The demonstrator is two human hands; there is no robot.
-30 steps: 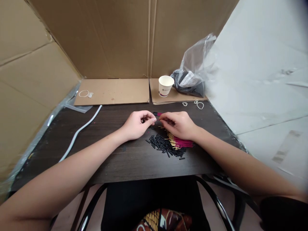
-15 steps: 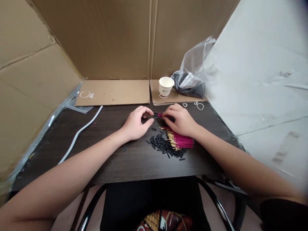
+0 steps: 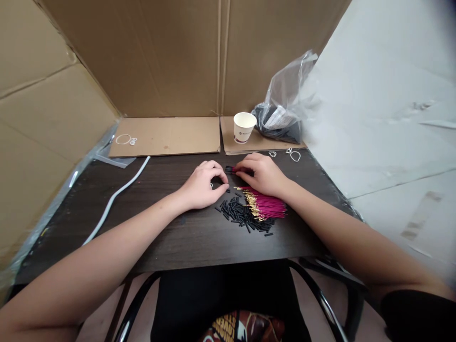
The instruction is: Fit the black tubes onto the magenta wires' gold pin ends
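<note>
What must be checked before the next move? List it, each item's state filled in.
1. Loose pile of short black cylindrical pieces near the bare left hand: ok, just to its right.
2. Left hand holding a piece: cannot tell, too small at the fingertips.
3. Bare right hand gripping the small group of black-ended magenta strands: cannot tell, its fingers hide the contact.
4. Gold-tipped thin magenta strands apart from the black pieces: not ok, the tips meet the pile.
5. White paper cup upright, away from both hands: ok.

Cup [image 3: 244, 129] on cardboard [image 3: 228, 137] — bag [image 3: 280, 122] to its right; wires [image 3: 272, 207] and tubes [image 3: 234, 211] in front.
</note>
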